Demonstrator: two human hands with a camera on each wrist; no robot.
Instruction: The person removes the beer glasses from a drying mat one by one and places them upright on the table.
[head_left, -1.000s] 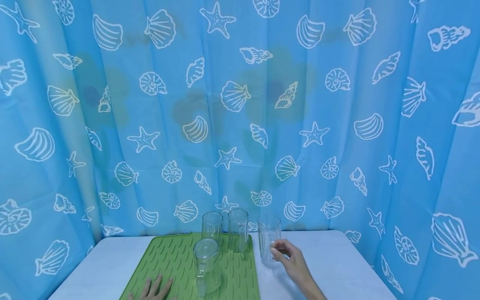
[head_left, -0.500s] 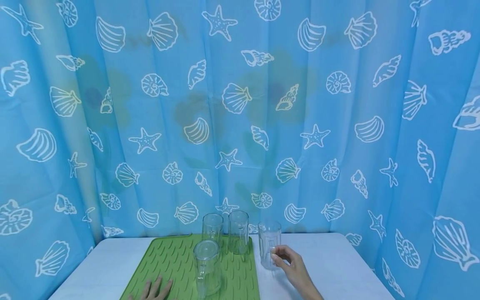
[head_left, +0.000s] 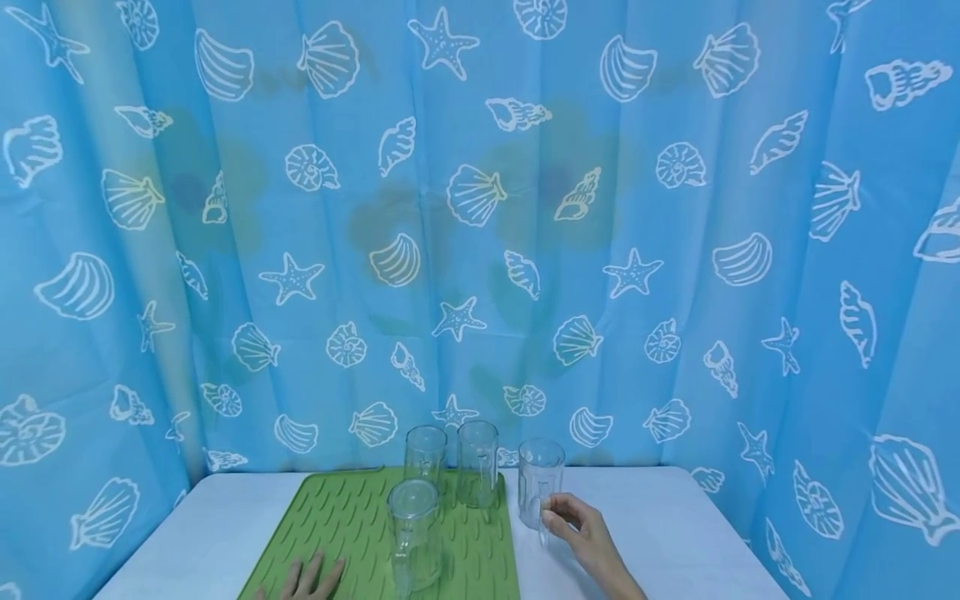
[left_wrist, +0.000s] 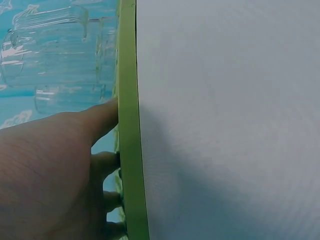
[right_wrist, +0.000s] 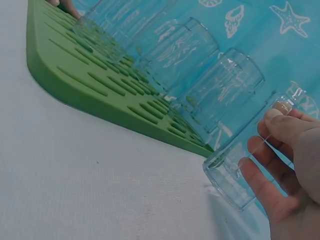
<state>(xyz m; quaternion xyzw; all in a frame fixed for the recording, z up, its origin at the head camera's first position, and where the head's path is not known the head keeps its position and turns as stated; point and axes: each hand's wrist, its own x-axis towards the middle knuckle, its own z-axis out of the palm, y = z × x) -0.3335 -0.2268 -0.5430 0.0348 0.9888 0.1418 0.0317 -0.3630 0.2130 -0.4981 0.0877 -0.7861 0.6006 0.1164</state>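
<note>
My right hand (head_left: pixel 588 537) pinches the handle of a clear glass mug (head_left: pixel 534 483) between thumb and fingers, just off the right edge of a green ridged mat (head_left: pixel 341 512). In the right wrist view, this mug's lower end (right_wrist: pixel 227 187) is close to the white table; whether it touches is hard to tell. My left hand (head_left: pixel 309 579) rests on the front of the mat with fingers spread. Beside it on the mat stands one glass mug (head_left: pixel 422 546), its handle toward me. Two more mugs, a left one (head_left: pixel 425 454) and a right one (head_left: pixel 477 467), stand at the back of the mat.
The white table (head_left: pixel 645 517) extends to both sides of the mat. Behind it hangs a blue curtain (head_left: pixel 480 275) printed with white shells and starfish. The back right mug stands close to the held one.
My right hand has brought the held mug down and toward me, then slightly back up and away. The left hand and the mugs on the mat have stayed put.
</note>
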